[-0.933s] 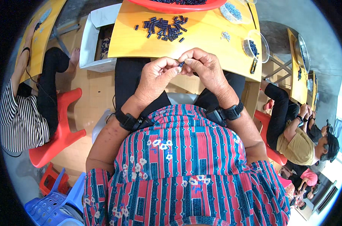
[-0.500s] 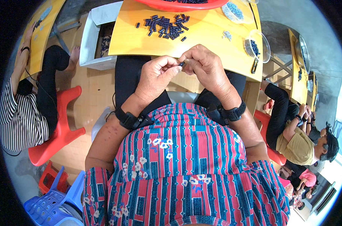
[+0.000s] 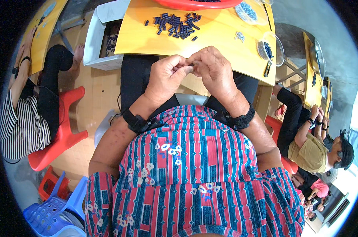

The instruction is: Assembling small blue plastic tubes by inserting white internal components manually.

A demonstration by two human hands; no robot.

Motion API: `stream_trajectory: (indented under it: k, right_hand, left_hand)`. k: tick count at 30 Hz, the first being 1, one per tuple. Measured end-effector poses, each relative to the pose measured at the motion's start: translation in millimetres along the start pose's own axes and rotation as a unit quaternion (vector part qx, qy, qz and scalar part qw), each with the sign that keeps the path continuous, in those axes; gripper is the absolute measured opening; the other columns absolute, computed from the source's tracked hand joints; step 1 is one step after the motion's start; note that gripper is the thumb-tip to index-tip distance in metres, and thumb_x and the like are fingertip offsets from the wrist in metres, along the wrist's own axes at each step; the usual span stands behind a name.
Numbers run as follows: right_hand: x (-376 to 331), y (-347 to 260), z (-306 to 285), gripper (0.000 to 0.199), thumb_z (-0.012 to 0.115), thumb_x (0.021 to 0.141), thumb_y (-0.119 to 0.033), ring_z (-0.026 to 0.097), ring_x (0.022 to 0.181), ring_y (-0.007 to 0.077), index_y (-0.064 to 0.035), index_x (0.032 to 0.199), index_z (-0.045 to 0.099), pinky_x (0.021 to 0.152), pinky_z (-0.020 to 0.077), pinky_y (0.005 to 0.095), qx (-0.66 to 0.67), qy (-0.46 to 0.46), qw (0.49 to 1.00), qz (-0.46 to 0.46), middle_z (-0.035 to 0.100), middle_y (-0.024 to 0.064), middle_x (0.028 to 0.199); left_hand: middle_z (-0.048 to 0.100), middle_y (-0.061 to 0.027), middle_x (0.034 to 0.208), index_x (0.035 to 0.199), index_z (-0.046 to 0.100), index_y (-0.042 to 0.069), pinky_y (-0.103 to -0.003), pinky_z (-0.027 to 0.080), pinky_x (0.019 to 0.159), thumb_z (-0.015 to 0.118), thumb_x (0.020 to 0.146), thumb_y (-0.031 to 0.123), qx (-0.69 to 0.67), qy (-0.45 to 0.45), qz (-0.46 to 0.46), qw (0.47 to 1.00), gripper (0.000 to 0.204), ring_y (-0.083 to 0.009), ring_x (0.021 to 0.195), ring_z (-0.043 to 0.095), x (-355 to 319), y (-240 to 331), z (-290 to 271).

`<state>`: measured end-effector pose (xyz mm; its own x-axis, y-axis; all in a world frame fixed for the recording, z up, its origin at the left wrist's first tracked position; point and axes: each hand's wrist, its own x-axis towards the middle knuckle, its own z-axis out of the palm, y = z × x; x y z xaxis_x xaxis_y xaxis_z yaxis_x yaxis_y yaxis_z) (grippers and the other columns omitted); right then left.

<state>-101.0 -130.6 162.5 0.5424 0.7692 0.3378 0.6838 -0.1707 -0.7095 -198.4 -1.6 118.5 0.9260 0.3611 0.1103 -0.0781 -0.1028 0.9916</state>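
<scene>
My left hand [image 3: 168, 79] and my right hand [image 3: 217, 73] meet in front of the table's near edge. Both are closed in a pinch, fingertips together around a small black block [image 3: 192, 64]. Most of that block is hidden by the fingers, and which hand bears it more is hard to make out. Beyond my hands, a loose pile of small dark blocks [image 3: 178, 26] lies on the yellow table [image 3: 147, 43]. To the right is a little heap of tiny silvery pieces [image 3: 239, 36].
At the far edge stands a red basin [image 3: 202, 4] of dark pieces. Clear tubs hold bluish bits [image 3: 247, 12] and dark blocks [image 3: 268, 49], a black tool [image 3: 267, 69] beside them. A white box [image 3: 102, 62] stands left. People sit on red chairs [image 3: 66, 130] on both sides.
My hands have drawn closer together, and the black block, more visible before, is now largely covered by my fingers. The view has shifted slightly.
</scene>
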Motion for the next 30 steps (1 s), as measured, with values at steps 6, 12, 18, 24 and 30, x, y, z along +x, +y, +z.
stream_trajectory:
  k: [6,12,18,24,30]
  right_hand:
    - [-0.3,7.1,1.7,0.012,0.057,0.087,0.000,0.059,0.067,0.0106,0.0029,0.093,0.068,0.064,0.0493,0.0230,0.275,-0.016,0.941,0.196,0.057,0.0054,0.079]
    - [1.2,10.0,-2.7,0.015,0.059,0.088,-0.004,0.060,0.070,0.0097,0.0036,0.098,0.067,0.068,0.0509,0.0233,0.352,-0.031,0.897,0.264,0.065,0.0048,0.083]
    - [-0.6,12.7,-2.9,0.016,0.060,0.089,-0.006,0.060,0.071,0.0097,0.0032,0.100,0.066,0.069,0.0515,0.0236,0.403,-0.028,0.868,0.289,0.066,0.0053,0.083]
    - [-5.0,13.3,3.3,0.014,0.060,0.088,-0.003,0.061,0.071,0.0106,0.0042,0.098,0.066,0.067,0.0519,0.0235,0.347,-0.008,0.905,0.245,0.065,0.0060,0.083]
    - [-9.8,14.1,15.0,0.014,0.058,0.086,0.000,0.062,0.071,0.0118,0.0047,0.096,0.067,0.067,0.0520,0.0234,0.288,0.018,0.941,0.174,0.061,0.0073,0.086]
  left_hand:
    - [0.060,0.0013,0.076,0.088,0.061,0.000,-0.019,0.045,0.061,0.062,0.087,0.006,-0.067,-0.030,-0.035,0.997,0.006,-0.0030,0.068,0.053,-0.7,-6.7,-2.9]
    - [0.059,0.0013,0.076,0.088,0.061,0.000,-0.019,0.045,0.061,0.061,0.088,0.006,-0.050,-0.037,-0.033,0.998,0.006,-0.0033,0.069,0.053,0.5,0.9,-3.5]
    - [0.058,0.0013,0.076,0.088,0.061,0.001,-0.020,0.046,0.062,0.060,0.089,0.008,-0.057,-0.039,-0.027,0.997,0.007,-0.0041,0.069,0.053,0.7,1.8,-3.8]
    - [0.060,-0.0002,0.078,0.089,0.060,0.000,-0.020,0.047,0.064,0.058,0.091,0.009,-0.078,-0.049,-0.056,0.994,0.009,-0.0048,0.069,0.054,-0.7,-1.8,-4.0]
    - [0.061,-0.0015,0.081,0.092,0.060,0.000,-0.022,0.049,0.067,0.057,0.091,0.009,-0.176,-0.050,-0.088,0.979,0.010,-0.0060,0.070,0.055,-3.2,-8.3,-3.4]
